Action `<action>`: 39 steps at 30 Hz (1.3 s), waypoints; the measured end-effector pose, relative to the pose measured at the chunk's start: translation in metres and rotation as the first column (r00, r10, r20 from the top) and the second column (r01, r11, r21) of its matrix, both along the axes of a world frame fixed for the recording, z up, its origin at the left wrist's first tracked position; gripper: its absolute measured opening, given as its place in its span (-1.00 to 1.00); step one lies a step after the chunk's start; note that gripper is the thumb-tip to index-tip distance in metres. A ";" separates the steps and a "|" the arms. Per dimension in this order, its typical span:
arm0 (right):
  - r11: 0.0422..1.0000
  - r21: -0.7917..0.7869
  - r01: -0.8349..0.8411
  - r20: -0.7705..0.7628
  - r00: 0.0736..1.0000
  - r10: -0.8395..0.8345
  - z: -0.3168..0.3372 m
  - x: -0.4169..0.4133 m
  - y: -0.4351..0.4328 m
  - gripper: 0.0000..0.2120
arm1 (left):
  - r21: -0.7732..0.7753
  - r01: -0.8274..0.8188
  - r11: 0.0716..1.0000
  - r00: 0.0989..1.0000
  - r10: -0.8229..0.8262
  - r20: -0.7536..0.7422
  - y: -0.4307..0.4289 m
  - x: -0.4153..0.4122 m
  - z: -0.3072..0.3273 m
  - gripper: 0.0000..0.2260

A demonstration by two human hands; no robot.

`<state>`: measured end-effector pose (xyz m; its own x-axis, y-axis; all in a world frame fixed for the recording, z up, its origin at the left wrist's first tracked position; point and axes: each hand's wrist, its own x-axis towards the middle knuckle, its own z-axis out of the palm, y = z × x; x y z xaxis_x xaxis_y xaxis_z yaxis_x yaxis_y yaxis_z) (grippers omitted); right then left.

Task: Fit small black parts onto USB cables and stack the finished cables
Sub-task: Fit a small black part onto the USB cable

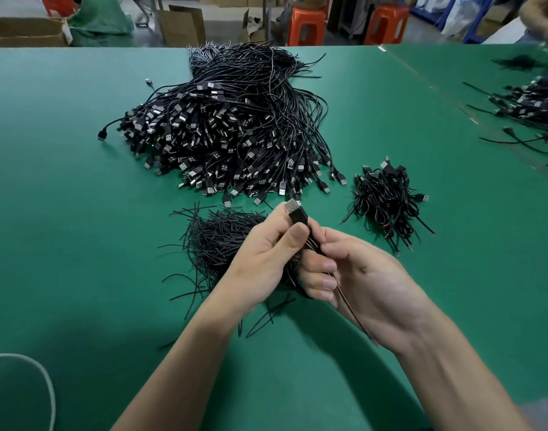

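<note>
Grips one USB cable [297, 214] plug-up in the left hand [266, 253], wire pinched in the right hand [359, 275], just above the pile of small black parts [213, 241]. Looks early yet: only a small finished stack [387, 203] at right, a huge heap [235, 135] waiting beyond.

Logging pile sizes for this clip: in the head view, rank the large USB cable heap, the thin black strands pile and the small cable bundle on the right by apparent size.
1. large USB cable heap
2. thin black strands pile, partly hidden by the left hand and nearer the camera
3. small cable bundle
</note>
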<state>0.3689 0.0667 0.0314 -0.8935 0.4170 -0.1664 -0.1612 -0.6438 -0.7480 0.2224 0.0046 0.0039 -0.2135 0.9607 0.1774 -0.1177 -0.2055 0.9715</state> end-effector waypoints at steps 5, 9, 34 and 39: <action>0.989 0.130 0.068 0.028 0.997 -0.072 -0.008 0.001 0.000 -0.75 | -0.003 0.042 0.999 0.997 -0.042 0.058 -0.008 -0.011 -0.003 -0.88; 0.874 0.470 0.125 0.181 0.955 -0.233 -0.011 -0.002 -0.002 -0.80 | -0.017 -0.064 0.998 0.997 0.065 0.040 -0.008 -0.015 -0.005 -0.92; 0.796 0.602 0.066 0.374 0.858 -0.353 -0.024 -0.030 -0.032 -0.58 | -0.129 -0.338 0.932 0.936 0.347 0.056 0.003 0.017 -0.007 -0.78; 0.570 0.818 -0.079 0.391 0.803 -0.450 -0.029 -0.031 -0.035 -0.79 | -0.045 -0.330 0.943 0.934 0.333 0.131 0.008 0.020 -0.008 -0.74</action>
<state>0.3378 0.0318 0.0021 -0.6520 0.7542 -0.0784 0.3633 0.2200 -0.9053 0.2419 0.0127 -0.0036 -0.5405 0.8348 0.1048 -0.1766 -0.2343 0.9560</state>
